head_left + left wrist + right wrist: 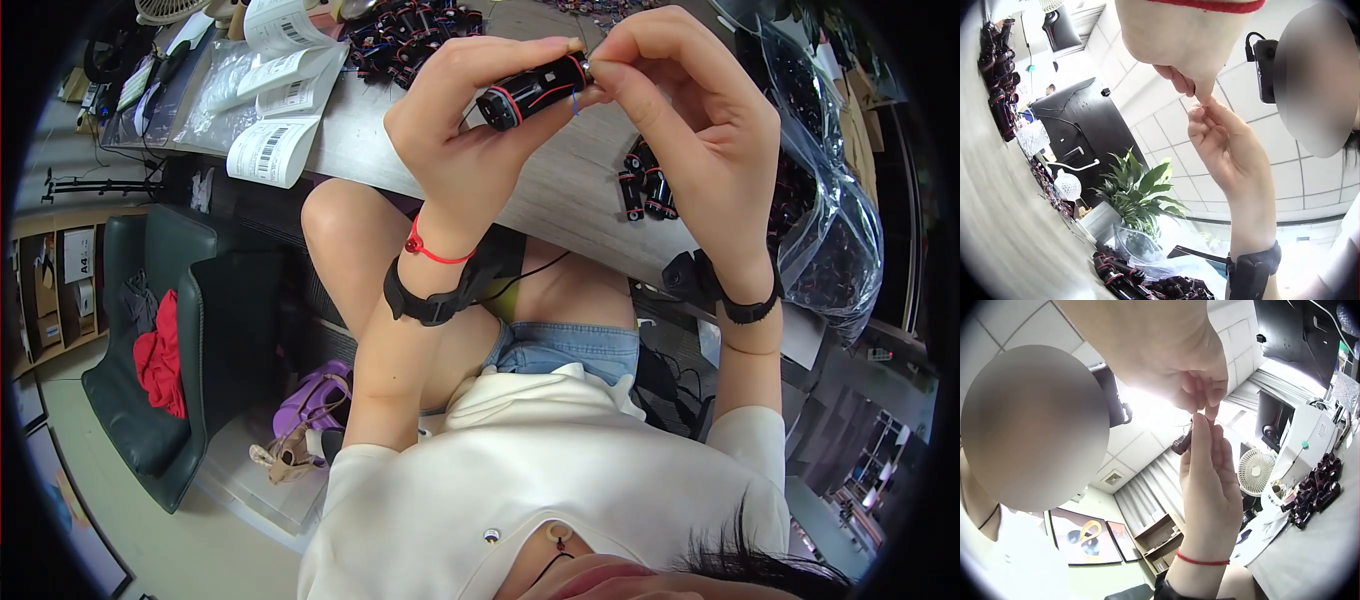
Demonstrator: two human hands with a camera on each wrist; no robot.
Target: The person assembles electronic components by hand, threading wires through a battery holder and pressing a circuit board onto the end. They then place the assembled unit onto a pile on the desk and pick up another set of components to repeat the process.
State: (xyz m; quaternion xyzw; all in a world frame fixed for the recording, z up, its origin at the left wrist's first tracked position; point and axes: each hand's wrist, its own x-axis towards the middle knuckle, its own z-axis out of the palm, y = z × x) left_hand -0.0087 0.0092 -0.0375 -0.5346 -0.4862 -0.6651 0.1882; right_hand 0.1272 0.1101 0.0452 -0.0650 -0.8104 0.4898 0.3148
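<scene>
Up over the table, my left hand (455, 140) holds a short black cylinder (535, 92) with red rings, gripped between thumb and fingers. A thin blue wire (576, 104) shows near its right end. My right hand (710, 130) has thumb and forefinger pinched together at that end, around a small silver-looking tip; the fingertips cover most of it. In the right wrist view the cylinder's dark end (1180, 445) pokes out beside the left thumb. From the left wrist, the two hands' fingertips meet, and the cylinder is hidden behind the left hand.
A heap of similar black cylinders (405, 45) lies at the table's back, and several more (645, 185) lie below my right hand. White barcode label sheets (268, 150) hang over the left edge of the table (570, 190). A clear plastic bag (830, 215) stands at the right.
</scene>
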